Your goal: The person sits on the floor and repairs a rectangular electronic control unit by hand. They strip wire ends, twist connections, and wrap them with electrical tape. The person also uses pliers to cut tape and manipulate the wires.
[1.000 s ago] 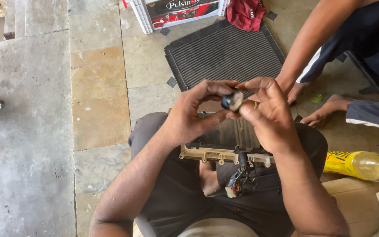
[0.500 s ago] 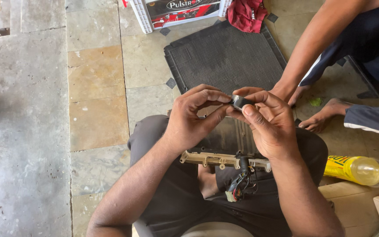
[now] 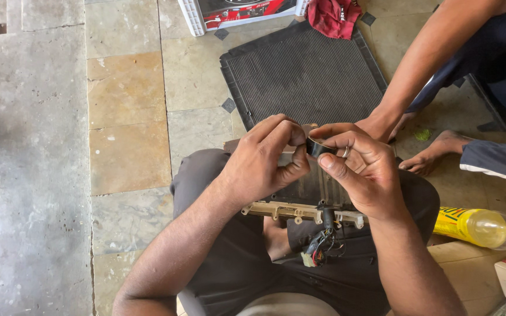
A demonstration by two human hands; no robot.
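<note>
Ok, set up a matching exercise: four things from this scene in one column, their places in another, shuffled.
Things:
1. black ring
2. yellow bottle
3. red cloth
4. beige part with wires

Places:
a. top edge, beyond the black finned panel
b. across the person's lap
c. between the fingertips of both hands
d. lying on the floor at the right

Pairs: 1-c, 2-d, 3-a, 4-b

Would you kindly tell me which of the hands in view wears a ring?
The person's own right hand, pinching the small black roll; the left hand shows none.
</note>
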